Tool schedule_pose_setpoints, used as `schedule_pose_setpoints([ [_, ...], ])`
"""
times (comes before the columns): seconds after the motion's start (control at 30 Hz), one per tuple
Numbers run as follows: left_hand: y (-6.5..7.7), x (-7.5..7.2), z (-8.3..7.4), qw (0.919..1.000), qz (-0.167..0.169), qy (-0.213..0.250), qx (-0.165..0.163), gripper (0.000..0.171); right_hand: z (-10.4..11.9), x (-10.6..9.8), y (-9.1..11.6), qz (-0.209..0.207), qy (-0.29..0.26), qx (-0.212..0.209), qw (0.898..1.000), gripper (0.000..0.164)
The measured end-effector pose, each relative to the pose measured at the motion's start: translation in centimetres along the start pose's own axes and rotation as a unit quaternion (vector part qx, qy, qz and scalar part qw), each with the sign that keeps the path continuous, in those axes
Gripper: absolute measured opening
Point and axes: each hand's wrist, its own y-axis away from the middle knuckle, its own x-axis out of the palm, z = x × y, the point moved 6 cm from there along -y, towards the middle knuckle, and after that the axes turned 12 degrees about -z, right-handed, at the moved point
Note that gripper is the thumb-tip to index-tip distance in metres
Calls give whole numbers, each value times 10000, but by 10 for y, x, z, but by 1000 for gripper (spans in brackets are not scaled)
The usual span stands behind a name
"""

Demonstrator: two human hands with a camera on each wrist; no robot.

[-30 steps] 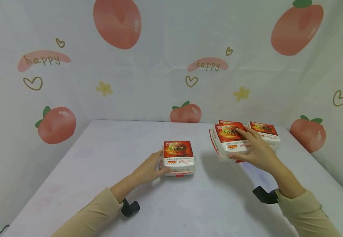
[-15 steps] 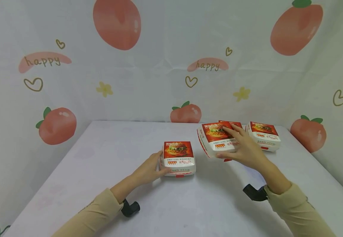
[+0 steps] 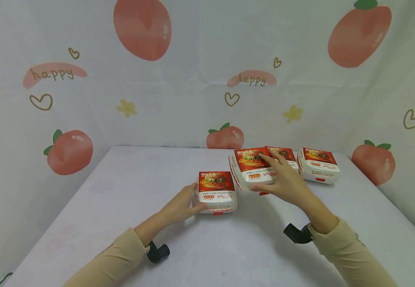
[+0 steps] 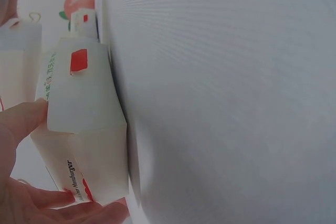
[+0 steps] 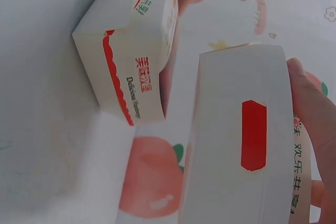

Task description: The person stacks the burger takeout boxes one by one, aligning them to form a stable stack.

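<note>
In the head view, a white and red hamburger box (image 3: 217,195) sits on the table at the middle. My left hand (image 3: 178,205) holds its left side, thumb at the front corner; the left wrist view shows the thumb (image 4: 23,119) and fingers around the white box end (image 4: 84,93). My right hand (image 3: 288,181) grips a second hamburger box (image 3: 252,163) by its right side, raised above the table and slightly tilted, just behind and right of the first. In the right wrist view this raised box (image 5: 226,145) shows its red tab, with the other box (image 5: 121,45) beyond it.
Two more hamburger boxes stand at the back right, one (image 3: 289,157) partly hidden behind my right hand and the other (image 3: 318,165) near the table's right edge. A pale table (image 3: 207,247) meets a fruit-printed cloth (image 3: 178,91) at the back.
My right hand has carried its hamburger box leftward, close to the one under my left hand. Both back boxes show more now. The left hand stays in place.
</note>
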Motion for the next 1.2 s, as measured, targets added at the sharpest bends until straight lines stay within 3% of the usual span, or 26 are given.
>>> schedule_pose_setpoints([
  [0.73, 0, 2, 0, 10000, -10, -10, 6, 83, 31, 24, -1, -22, -129, -341, 9993, 97],
  [1.2, -1, 3, 1, 10000, -15, 10, -2, 83, 48, 38, -3, -26, 89, -522, 9986, 95],
])
